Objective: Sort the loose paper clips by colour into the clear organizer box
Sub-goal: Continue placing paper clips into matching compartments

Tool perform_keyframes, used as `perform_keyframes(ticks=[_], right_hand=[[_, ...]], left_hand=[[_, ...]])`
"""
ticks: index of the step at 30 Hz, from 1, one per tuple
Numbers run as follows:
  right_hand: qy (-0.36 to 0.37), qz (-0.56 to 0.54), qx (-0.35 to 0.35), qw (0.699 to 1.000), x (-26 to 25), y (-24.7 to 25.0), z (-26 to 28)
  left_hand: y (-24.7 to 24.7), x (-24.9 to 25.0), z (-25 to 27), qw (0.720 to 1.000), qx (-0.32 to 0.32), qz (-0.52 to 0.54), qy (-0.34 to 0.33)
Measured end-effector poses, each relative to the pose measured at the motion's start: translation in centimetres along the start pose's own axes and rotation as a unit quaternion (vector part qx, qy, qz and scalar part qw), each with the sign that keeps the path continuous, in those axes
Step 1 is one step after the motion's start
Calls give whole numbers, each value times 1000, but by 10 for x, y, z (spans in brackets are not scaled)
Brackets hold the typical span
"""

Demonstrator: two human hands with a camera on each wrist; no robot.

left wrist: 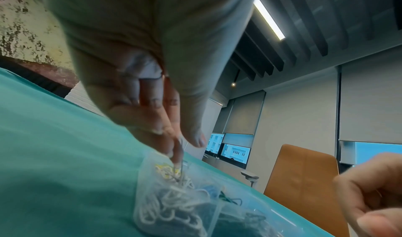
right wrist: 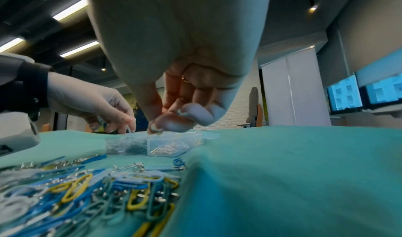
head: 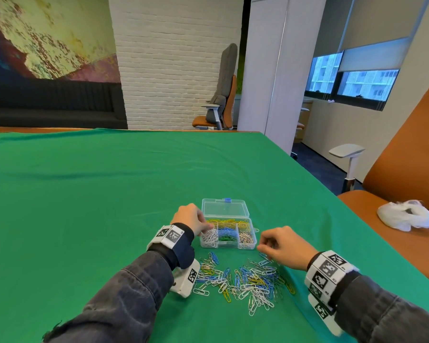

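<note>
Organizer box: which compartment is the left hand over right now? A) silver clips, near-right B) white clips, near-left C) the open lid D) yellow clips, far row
B: the left hand has its fingertips at the organizer box's near-left compartment, where the white clips lie.

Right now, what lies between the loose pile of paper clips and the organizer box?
In the head view, only a narrow strip of bare green cloth separates the loose pile from the organizer box.
</note>
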State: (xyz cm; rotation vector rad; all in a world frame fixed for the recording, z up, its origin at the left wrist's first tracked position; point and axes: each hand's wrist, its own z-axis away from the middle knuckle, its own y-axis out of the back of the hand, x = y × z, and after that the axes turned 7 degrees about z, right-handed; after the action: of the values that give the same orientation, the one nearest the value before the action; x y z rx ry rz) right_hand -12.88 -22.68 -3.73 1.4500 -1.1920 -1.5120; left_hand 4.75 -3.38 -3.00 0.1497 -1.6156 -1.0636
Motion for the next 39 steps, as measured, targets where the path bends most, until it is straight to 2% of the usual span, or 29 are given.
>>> perform_keyframes(ticks=[6,11,17,22,29,35,39], right_hand=[[-87,-147,-15,985,12,4,15],[-124,-206,-22,970,23,-2,19],[-155,-258,25,953,33,1,23],[-156,-227,34,961,33,3,24],[-141,-172,22,975,31,8,31],[-145,-170,29,974,31,9,38],[-134,-166,25,977,27,6,38]], left_hand=[[3,1,1,999,-11,40,-4],[4,2,1,999,-17,29,-10],[9,4,0,999,-33,-13,-27],[8,21,12,988,-117,-84,-57],[-28,50,51,948,-267,-150,-91],[-54,56,72,923,-287,-221,-128],[-63,56,76,923,-274,-219,-158]])
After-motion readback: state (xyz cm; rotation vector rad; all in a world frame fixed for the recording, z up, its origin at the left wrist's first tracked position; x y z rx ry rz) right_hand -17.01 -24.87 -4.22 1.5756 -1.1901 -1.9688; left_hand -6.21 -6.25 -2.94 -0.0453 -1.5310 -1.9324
